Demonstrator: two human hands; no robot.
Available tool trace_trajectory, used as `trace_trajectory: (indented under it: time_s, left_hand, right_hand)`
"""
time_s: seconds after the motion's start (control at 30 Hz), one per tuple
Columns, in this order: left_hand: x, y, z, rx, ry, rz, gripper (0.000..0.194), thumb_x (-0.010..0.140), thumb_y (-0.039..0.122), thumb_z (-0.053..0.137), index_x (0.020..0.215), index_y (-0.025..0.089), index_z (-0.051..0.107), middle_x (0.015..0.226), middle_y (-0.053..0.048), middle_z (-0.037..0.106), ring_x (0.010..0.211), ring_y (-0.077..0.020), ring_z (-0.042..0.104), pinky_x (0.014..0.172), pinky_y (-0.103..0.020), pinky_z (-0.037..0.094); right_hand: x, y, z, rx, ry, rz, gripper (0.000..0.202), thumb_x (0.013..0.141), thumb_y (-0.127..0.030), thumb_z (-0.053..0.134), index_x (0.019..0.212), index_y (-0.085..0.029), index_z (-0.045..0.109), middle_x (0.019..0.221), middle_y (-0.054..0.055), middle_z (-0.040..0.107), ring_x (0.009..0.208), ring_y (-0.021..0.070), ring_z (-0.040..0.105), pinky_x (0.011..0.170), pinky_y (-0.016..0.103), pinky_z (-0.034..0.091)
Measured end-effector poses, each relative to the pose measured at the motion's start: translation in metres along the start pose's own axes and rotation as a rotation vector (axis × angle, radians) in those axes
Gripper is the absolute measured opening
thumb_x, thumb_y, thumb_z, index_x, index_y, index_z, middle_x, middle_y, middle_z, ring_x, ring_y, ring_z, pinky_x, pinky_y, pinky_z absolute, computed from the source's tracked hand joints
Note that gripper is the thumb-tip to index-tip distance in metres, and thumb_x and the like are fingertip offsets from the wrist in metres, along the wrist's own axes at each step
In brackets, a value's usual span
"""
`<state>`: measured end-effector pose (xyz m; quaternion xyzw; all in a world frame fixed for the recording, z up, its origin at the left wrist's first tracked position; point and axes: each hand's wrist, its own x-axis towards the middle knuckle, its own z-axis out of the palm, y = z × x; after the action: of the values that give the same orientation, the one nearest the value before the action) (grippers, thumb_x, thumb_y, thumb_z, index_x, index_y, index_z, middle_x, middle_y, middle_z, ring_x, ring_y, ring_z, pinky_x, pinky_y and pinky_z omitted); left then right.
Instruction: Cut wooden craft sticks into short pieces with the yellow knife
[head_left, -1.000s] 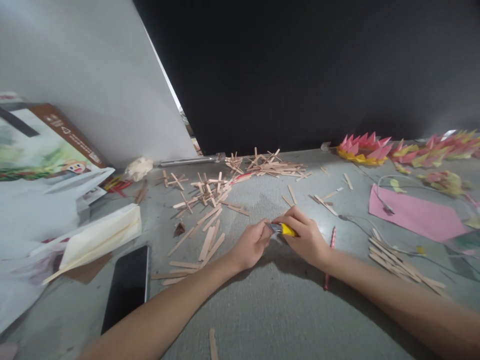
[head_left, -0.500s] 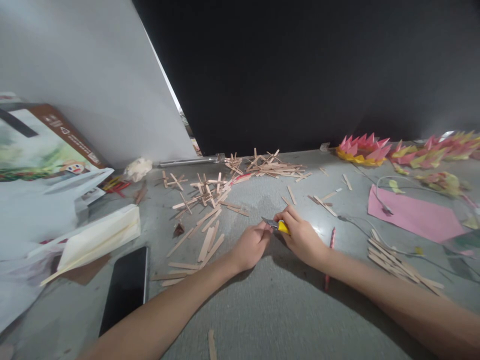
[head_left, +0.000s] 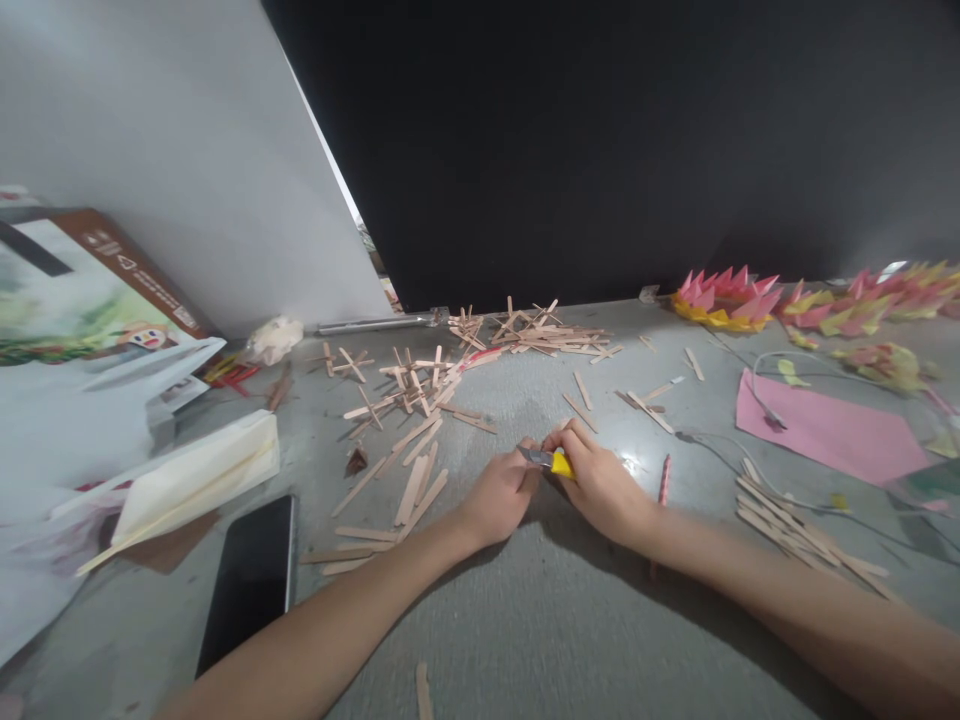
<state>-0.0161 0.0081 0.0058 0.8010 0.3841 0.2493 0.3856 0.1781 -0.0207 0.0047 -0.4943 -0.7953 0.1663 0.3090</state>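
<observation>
My right hand is wrapped round a yellow box cutter, whose metal blade end points left. Close against it, my left hand is closed with its fingers pinched together. What that hand pinches is hidden or too small to make out. The blade end lies over the fingertips of my left hand. Loose wooden craft sticks lie to the left of my hands. Beyond them are sticks joined into crosses. A red marked pencil-like stick lies beside my right wrist, partly under the forearm.
A black phone lies left of my left forearm, near papers and a plastic bag. At right are a bundle of sticks, pink paper, a white cable and folded paper crowns. A black panel stands behind.
The box cutter and my right hand have shifted slightly left, with the blade end now further over my left fingers. A stick beyond my right hand shows more fully.
</observation>
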Motion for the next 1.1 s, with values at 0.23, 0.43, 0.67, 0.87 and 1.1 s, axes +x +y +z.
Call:
trace_trajectory:
  time_s: [0.23,0.43,0.67,0.87,1.1]
  left_hand:
    - [0.000,0.001,0.001,-0.092,0.037,-0.069,0.039,0.107,0.051,0.031,0.084,0.022,0.045,0.069,0.003,0.051,0.064,-0.0156,0.050,0.064,-0.028,0.037]
    - [0.002,0.007,-0.002,-0.070,0.035,-0.114,0.033,0.107,0.039,0.034,0.082,0.022,0.048,0.068,0.003,0.052,0.065,-0.0154,0.052,0.065,-0.028,0.036]
    - [0.002,0.004,-0.002,-0.083,0.046,-0.130,0.028,0.103,0.034,0.040,0.078,0.022,0.046,0.068,0.003,0.051,0.065,-0.0150,0.049,0.064,-0.026,0.035]
    - [0.003,0.009,-0.005,-0.070,0.035,-0.121,0.030,0.104,0.036,0.041,0.080,0.021,0.050,0.067,0.003,0.053,0.065,-0.0155,0.050,0.065,-0.026,0.035]
    - [0.003,0.007,-0.006,-0.057,0.049,-0.136,0.025,0.099,0.030,0.044,0.075,0.021,0.047,0.065,0.004,0.050,0.064,-0.0142,0.047,0.063,-0.025,0.032]
  right_hand:
    - [0.003,0.013,-0.001,0.064,0.116,-0.063,0.032,0.091,-0.006,0.050,0.116,-0.026,0.056,0.110,0.007,0.062,0.099,0.0233,0.068,0.083,0.035,0.055]
    - [0.006,0.023,0.002,0.093,0.219,-0.023,0.023,0.098,-0.017,0.056,0.119,-0.026,0.057,0.109,0.006,0.062,0.091,0.0219,0.067,0.081,0.033,0.054]
    - [0.006,0.019,0.002,0.100,0.143,-0.062,0.021,0.098,-0.019,0.060,0.117,-0.026,0.066,0.104,0.005,0.059,0.090,0.0207,0.066,0.080,0.031,0.054]
    - [0.009,0.020,0.003,0.180,0.212,-0.034,0.010,0.097,-0.025,0.064,0.105,-0.024,0.070,0.101,0.006,0.056,0.085,0.0202,0.063,0.077,0.033,0.055]
    - [0.012,0.017,0.000,0.249,0.212,-0.018,0.012,0.095,-0.021,0.063,0.102,-0.023,0.073,0.098,0.006,0.054,0.088,0.0213,0.061,0.080,0.034,0.054]
